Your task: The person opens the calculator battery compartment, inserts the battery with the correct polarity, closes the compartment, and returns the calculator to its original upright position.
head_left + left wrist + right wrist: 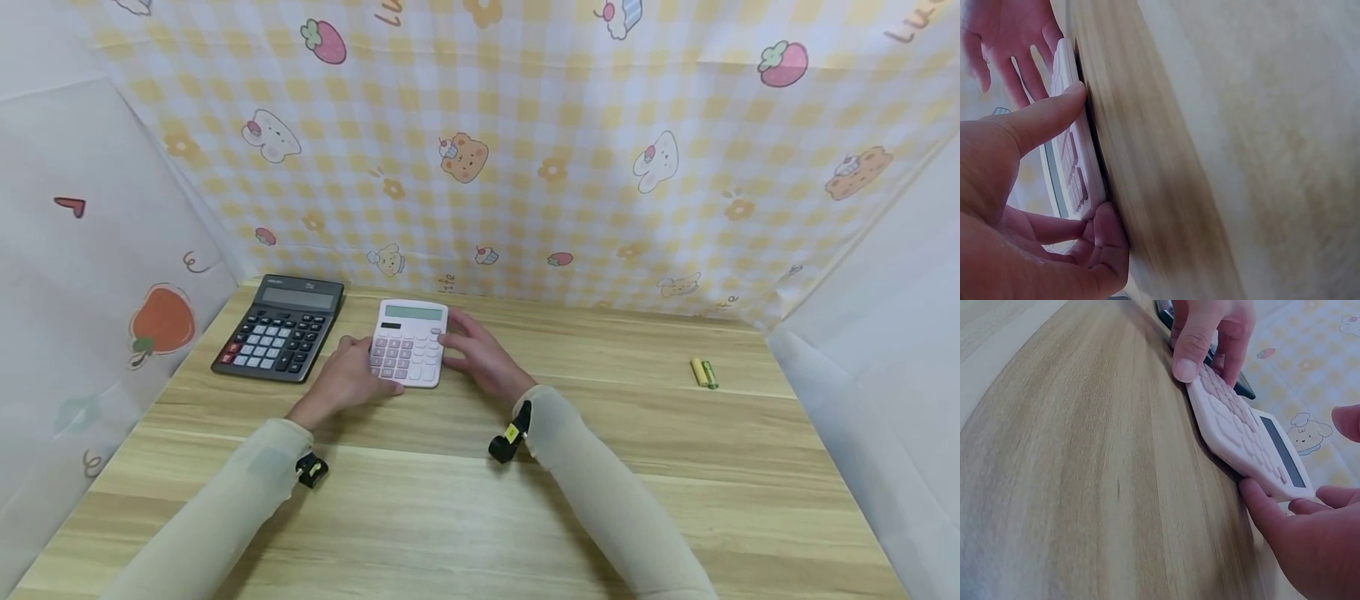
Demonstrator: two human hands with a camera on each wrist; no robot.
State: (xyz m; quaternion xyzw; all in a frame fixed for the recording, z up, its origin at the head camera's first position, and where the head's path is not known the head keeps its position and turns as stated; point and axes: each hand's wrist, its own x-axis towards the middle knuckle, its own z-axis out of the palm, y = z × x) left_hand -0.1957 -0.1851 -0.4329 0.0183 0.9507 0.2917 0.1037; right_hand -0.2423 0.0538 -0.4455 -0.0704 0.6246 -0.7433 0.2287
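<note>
A small white calculator with pale pink keys lies face up near the back of the wooden table, between both hands. My left hand grips its left side. In the left wrist view the thumb presses the near edge and the curled fingers sit at the side edge. On the opposite side is my right hand, fingers fairly straight and spread. The right wrist view has its fingertips at the calculator's side edge, low by the tabletop, with the thumb raised away from it.
A larger black calculator with white, black and red keys lies left of the left hand. Two small batteries, yellow and green, lie side by side far to the right. A patterned cloth hangs along the table's back edge.
</note>
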